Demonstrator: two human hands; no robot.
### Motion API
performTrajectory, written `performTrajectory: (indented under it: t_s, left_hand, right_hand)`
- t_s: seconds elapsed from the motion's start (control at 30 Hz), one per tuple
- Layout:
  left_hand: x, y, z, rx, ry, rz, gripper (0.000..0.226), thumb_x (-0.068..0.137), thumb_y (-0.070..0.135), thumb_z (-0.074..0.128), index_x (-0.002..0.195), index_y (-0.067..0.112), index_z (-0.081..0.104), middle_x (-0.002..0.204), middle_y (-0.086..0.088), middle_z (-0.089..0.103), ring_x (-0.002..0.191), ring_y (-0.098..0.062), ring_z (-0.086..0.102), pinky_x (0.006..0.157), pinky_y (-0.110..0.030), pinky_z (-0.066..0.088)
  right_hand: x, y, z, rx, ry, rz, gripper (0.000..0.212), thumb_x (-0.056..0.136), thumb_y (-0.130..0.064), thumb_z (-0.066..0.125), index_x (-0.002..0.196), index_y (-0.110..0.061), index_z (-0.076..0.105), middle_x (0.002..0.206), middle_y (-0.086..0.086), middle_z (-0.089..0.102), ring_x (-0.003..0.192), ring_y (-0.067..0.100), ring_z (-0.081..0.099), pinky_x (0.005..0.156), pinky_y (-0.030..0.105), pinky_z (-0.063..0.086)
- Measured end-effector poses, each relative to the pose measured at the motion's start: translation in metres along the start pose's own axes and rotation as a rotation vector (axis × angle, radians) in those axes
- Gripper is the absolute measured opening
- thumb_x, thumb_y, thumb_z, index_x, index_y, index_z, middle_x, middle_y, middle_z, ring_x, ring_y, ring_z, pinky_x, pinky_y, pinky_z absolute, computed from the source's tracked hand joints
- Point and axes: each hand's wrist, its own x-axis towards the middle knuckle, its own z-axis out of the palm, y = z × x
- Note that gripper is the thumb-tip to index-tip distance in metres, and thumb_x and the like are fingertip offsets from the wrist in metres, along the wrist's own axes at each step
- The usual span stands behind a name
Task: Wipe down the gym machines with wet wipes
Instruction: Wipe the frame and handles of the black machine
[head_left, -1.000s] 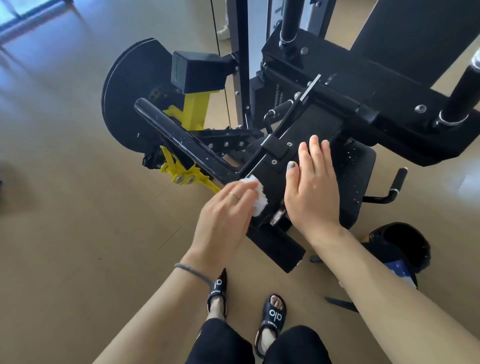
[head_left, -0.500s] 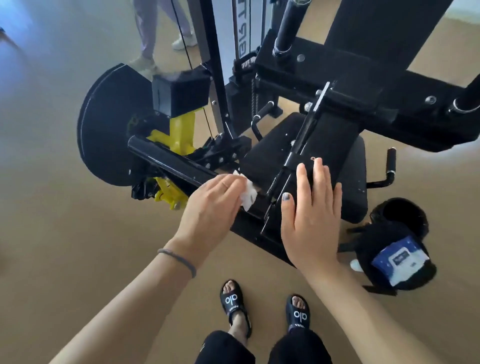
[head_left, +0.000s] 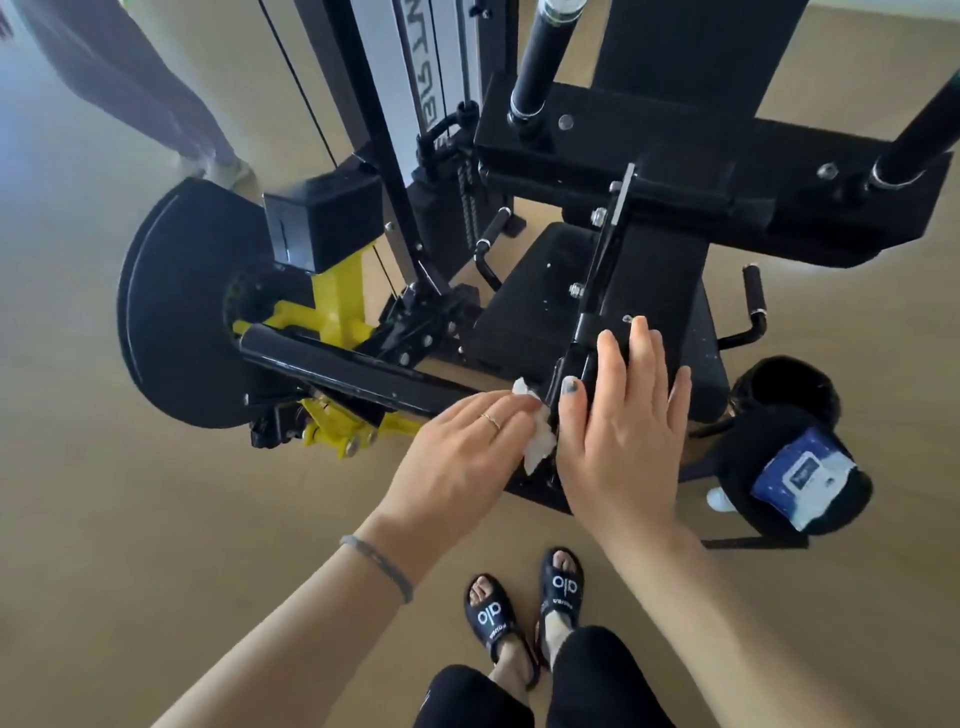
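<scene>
A black gym machine (head_left: 649, 156) with yellow parts fills the upper middle of the head view. My left hand (head_left: 462, 457) presses a crumpled white wet wipe (head_left: 537, 441) against the left side of a black bar on the machine's frame, just right of a black lever arm (head_left: 332, 369). Most of the wipe is hidden under my fingers. My right hand (head_left: 623, 426) lies flat on the top of the same black bar, fingers straight, thumb beside the wipe. The black seat pad (head_left: 524, 301) lies just beyond both hands.
A black bag (head_left: 753, 457) sits on the floor at the right with a blue pack of wipes (head_left: 802, 475) on it. My feet in black sandals (head_left: 524, 608) stand below the hands. Another person's legs (head_left: 156, 98) are at the upper left. A black round disc (head_left: 171, 312) sticks out left.
The view has shifted and I have stepped back a little. My left hand slid the wipe along the bar's left side, closer to my right thumb. My right hand stays flat on the bar.
</scene>
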Motion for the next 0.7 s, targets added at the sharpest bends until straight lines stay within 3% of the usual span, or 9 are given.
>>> performTrajectory:
  t_s: [0.1, 0.17, 0.23, 0.3, 0.43, 0.6, 0.7]
  left_hand:
    - [-0.010, -0.038, -0.024, 0.075, 0.005, -0.158, 0.020, 0.101, 0.010, 0.051, 0.096, 0.002, 0.068, 0.118, -0.008, 0.071, 0.112, -0.026, 0.066, 0.100, -0.037, 0.052]
    - [-0.020, -0.056, -0.042, 0.129, -0.004, -0.197, 0.024, 0.102, 0.011, 0.047, 0.099, 0.001, 0.069, 0.122, -0.007, 0.069, 0.115, -0.024, 0.064, 0.105, -0.029, 0.047]
    - [-0.020, -0.052, -0.045, 0.143, -0.008, -0.200, 0.025, 0.102, 0.012, 0.047, 0.100, 0.001, 0.069, 0.121, -0.007, 0.070, 0.115, -0.024, 0.064, 0.104, -0.030, 0.048]
    - [-0.008, -0.035, -0.029, 0.122, -0.027, -0.134, 0.018, 0.100, 0.010, 0.054, 0.099, 0.002, 0.070, 0.122, -0.008, 0.070, 0.115, -0.025, 0.066, 0.100, -0.039, 0.053]
    - [0.006, -0.009, -0.007, 0.046, -0.054, 0.069, 0.007, 0.095, 0.005, 0.066, 0.099, 0.003, 0.071, 0.119, -0.010, 0.072, 0.115, -0.024, 0.067, 0.104, -0.036, 0.051]
    - [-0.023, -0.089, -0.053, 0.115, -0.089, -0.083, 0.019, 0.097, 0.008, 0.051, 0.100, 0.002, 0.069, 0.121, -0.009, 0.069, 0.114, -0.027, 0.066, 0.101, -0.039, 0.051]
    - [-0.032, -0.135, -0.076, 0.163, -0.076, -0.155, 0.019, 0.096, 0.007, 0.050, 0.098, -0.001, 0.067, 0.118, -0.011, 0.069, 0.111, -0.032, 0.066, 0.100, -0.039, 0.051]
  right_hand:
    - [0.000, -0.003, 0.002, -0.015, 0.010, 0.007, 0.054, 0.108, -0.036, 0.026, 0.150, -0.006, 0.040, 0.163, 0.019, 0.028, 0.152, 0.034, 0.024, 0.122, 0.058, 0.020]
    - [0.000, -0.003, 0.001, -0.013, 0.008, 0.013, 0.054, 0.108, -0.036, 0.026, 0.150, -0.006, 0.041, 0.163, 0.019, 0.028, 0.152, 0.034, 0.024, 0.121, 0.058, 0.020]
    - [0.000, -0.004, 0.000, -0.008, 0.010, 0.020, 0.055, 0.108, -0.036, 0.024, 0.149, -0.005, 0.042, 0.162, 0.019, 0.029, 0.152, 0.035, 0.024, 0.121, 0.059, 0.021]
    - [0.002, -0.007, 0.001, 0.007, 0.020, 0.040, 0.054, 0.108, -0.036, 0.024, 0.146, -0.005, 0.045, 0.161, 0.019, 0.032, 0.151, 0.034, 0.026, 0.121, 0.059, 0.021]
    - [0.007, -0.015, -0.007, 0.063, 0.098, 0.041, 0.049, 0.107, -0.032, 0.032, 0.141, -0.004, 0.052, 0.155, 0.021, 0.041, 0.149, 0.036, 0.030, 0.121, 0.058, 0.022]
    - [-0.004, -0.053, -0.005, 0.098, 0.030, -0.188, 0.043, 0.106, -0.024, 0.036, 0.140, -0.005, 0.055, 0.144, 0.012, 0.056, 0.145, 0.030, 0.041, 0.121, 0.053, 0.025]
    - [-0.013, -0.078, 0.023, 0.100, -0.038, -0.185, 0.045, 0.108, -0.029, 0.034, 0.132, -0.003, 0.062, 0.133, 0.010, 0.064, 0.137, 0.028, 0.050, 0.121, 0.048, 0.029]
